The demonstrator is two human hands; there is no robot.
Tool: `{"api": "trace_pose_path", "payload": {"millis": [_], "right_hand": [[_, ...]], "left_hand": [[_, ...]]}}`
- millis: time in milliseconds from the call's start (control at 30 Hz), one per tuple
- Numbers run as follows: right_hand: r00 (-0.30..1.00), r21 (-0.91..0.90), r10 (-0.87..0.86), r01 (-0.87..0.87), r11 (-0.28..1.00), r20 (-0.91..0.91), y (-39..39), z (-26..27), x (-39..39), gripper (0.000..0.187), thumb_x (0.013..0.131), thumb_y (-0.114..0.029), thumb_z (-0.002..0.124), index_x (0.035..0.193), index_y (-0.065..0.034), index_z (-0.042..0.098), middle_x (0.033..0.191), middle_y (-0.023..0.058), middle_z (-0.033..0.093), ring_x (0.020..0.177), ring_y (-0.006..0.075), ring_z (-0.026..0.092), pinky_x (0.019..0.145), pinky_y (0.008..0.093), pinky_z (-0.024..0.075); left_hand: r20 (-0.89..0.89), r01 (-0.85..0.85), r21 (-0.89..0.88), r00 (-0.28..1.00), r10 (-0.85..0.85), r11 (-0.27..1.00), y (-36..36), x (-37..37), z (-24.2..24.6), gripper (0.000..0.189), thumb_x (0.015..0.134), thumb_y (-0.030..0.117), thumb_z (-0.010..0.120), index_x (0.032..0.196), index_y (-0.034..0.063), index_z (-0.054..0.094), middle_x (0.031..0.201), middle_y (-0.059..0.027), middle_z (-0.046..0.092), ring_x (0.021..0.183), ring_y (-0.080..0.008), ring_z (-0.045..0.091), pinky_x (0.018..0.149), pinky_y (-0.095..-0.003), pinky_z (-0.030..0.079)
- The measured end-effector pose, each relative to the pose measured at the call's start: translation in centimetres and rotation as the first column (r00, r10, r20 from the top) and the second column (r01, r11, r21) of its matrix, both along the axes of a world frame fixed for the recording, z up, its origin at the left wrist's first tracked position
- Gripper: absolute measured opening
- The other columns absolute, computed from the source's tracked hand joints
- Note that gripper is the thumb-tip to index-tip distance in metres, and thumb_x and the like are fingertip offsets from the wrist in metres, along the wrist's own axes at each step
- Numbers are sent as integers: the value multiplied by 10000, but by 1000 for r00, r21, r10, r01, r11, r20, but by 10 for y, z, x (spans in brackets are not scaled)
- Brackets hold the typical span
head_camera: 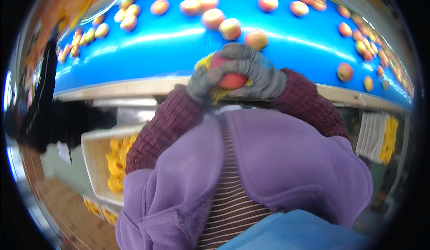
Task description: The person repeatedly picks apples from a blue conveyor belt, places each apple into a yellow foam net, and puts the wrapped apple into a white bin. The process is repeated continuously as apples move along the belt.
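Observation:
My hands, both in grey knit gloves, come together at the near edge of a blue conveyor belt (147, 56). Between them is a red apple (231, 80) with yellow foam netting (204, 61) around part of it. My right hand (257, 70) curls over it from the right, fingers across the top. From the left, my left hand (203, 83) grips the netting and the fruit. Red skin shows both above and below the right fingers; whether that is one apple or two I cannot tell. Just beyond my right hand a loose apple (256, 39) lies on the belt.
Several loose apples (230, 28) are scattered over the belt, bordered by a pale rail (141, 88). At lower left a white crate (97, 169) holds yellow-netted fruit (116, 166). A person in dark clothes (45, 78) stands at left. More yellow netting (389, 140) hangs at right.

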State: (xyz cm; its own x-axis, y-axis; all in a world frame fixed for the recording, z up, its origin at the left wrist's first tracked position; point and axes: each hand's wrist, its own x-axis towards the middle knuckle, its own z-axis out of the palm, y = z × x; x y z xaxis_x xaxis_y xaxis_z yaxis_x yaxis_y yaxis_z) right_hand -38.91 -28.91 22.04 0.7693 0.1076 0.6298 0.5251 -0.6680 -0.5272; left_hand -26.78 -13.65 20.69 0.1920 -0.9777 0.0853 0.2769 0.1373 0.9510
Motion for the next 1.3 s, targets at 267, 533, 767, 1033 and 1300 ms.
{"api": "trace_pose_path", "payload": {"millis": [267,533,767,1033,1300], "right_hand": [[786,910,481,247,333,-390,37,-9,72,318,895,-211,553,1163,-53,492,1111,77,561,1009,183,548,896,322,447],[259,954,920,141,265,-294,156,-22,107,360,871,-263,592,1164,-72,508,1034,79,590,959,187,580,862,302,472],[420,950,864,-10,312,-279,226,23,136,254,846,-246,641,1007,-80,538,899,54,590,820,155,597,746,285,505],[409,0,855,-902,431,-319,267,-6,135,208,813,-147,642,988,-47,590,903,136,621,833,274,622,752,333,499],[692,56,513,-567,822,-508,163,-1,173,293,860,-235,586,1079,-42,598,1004,146,634,931,264,616,837,345,482]], "left_hand": [[-412,-204,-192,904,110,960,71,-3,22,995,533,498,832,1272,-8,398,1213,-138,515,1081,-240,539,934,-370,446],[-603,-389,-424,795,65,818,178,-20,30,731,654,243,770,1252,2,426,1212,-117,510,1111,-221,514,964,-357,416],[-20,-792,-133,604,797,596,268,-29,24,731,630,183,821,1243,46,448,1158,-107,553,1080,-200,541,924,-352,455],[-303,-956,-250,229,925,154,320,26,-56,479,764,67,686,1184,34,458,1148,-125,542,1048,-212,558,853,-335,520],[847,-872,-238,-402,348,-428,529,133,-214,489,803,156,616,1260,79,457,1242,-188,487,1139,-291,485,956,-372,420]]}}
